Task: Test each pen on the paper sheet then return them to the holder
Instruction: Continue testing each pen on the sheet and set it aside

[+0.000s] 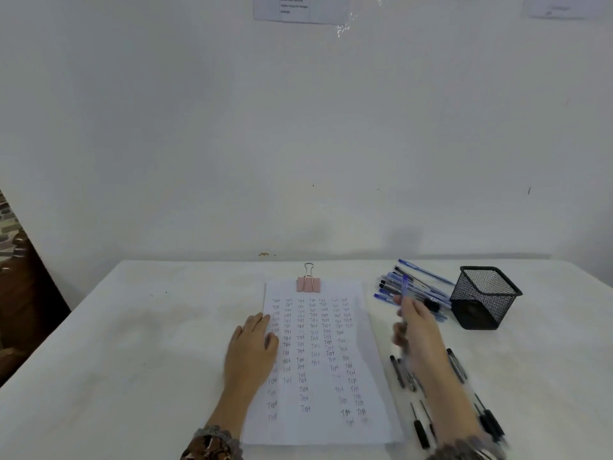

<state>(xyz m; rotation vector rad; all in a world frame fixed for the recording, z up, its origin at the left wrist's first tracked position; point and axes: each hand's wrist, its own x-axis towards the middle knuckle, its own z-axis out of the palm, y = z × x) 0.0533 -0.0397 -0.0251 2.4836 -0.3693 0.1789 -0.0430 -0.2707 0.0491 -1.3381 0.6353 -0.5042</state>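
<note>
Blue pen (405, 285) stands nearly upright in your right hand (418, 330), its barrel rising above the fingers; they are curled round it, though motion blur hides how each one lies. Just beyond those fingertips a loose heap of blue pens (389, 283) lies on the white table (149, 327). To the right of your fingers, touching the far side of that heap, stands the black mesh holder (486, 298). Black pens (397, 370) lie scattered behind the fingers, on both sides of your right wrist. Your left hand (252, 346) lies flat on the left edge of the paper sheet (318, 423), fingers straight and close together. Rows of handwritten "Test" fill the sheet to the right of those fingers, and a pink binder clip (308, 284) clamps its far edge, beyond your fingertips
</note>
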